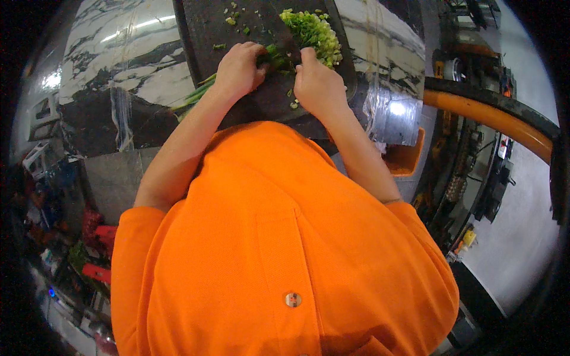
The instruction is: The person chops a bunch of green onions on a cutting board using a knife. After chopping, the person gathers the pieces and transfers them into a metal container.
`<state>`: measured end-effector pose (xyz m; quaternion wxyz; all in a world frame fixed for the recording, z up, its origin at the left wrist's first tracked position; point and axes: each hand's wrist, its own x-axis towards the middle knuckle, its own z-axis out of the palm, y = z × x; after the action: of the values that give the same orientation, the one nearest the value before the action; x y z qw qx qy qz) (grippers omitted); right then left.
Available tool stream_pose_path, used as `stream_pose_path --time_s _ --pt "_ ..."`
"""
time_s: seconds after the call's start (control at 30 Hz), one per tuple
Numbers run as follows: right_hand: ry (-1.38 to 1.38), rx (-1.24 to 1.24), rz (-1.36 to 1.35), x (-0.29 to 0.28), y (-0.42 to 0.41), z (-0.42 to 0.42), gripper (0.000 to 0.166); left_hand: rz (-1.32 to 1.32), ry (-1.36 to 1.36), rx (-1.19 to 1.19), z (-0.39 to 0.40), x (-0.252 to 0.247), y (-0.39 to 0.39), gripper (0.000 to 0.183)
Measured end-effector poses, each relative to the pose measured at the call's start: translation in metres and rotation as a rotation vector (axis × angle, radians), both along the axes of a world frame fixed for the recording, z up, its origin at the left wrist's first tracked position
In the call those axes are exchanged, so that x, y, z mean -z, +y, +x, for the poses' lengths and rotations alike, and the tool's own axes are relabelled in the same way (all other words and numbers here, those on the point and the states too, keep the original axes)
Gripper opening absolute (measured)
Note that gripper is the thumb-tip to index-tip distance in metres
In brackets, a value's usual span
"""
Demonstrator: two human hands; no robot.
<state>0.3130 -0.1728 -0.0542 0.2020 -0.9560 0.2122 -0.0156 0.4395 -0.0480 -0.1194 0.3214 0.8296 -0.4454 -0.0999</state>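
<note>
A bunch of scallions point(194, 97) lies under my left hand point(241, 69), its long stalks trailing off toward the lower left past my wrist. Bent fingers press the leafy cut end against a dark cutting board point(222, 26). In my right hand point(318, 82) is a knife point(290, 43); its handle is hidden by the fist and its dark blade is hard to make out against the board. The blade stands just right of the bunch. Beyond my right hand, chopped scallion point(318, 35) forms a pale-green heap, and loose bits are scattered at the board's far left.
The board rests on a marble-patterned table point(151, 66) with clear plastic wrap point(385, 111) along its edge. An orange container point(403, 158) sits below at the right. An orange and black rail point(485, 115) runs farther right. Red plastic items point(100, 242) are low on the left.
</note>
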Motion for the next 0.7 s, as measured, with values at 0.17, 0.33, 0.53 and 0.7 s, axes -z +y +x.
stream_pose_path --time_s 0.17,0.33,0.53,0.7 --pt "0.074 -0.075 -0.017 0.005 -0.002 0.011 0.021 -0.051 -0.185 0.049 0.0 -0.004 -0.007 0.022" --pt "0.301 -0.136 -0.036 -0.019 -0.004 0.029 0.025 -0.115 -0.15 0.095 0.002 0.013 -0.02 0.017" --pt "0.415 -0.147 -0.032 -0.025 -0.007 0.035 0.028 -0.222 -0.171 0.091 0.007 0.026 -0.019 0.011" --pt "0.325 -0.14 -0.011 0.001 -0.015 0.04 0.025 -0.15 -0.159 0.164 0.013 0.024 -0.023 0.013"
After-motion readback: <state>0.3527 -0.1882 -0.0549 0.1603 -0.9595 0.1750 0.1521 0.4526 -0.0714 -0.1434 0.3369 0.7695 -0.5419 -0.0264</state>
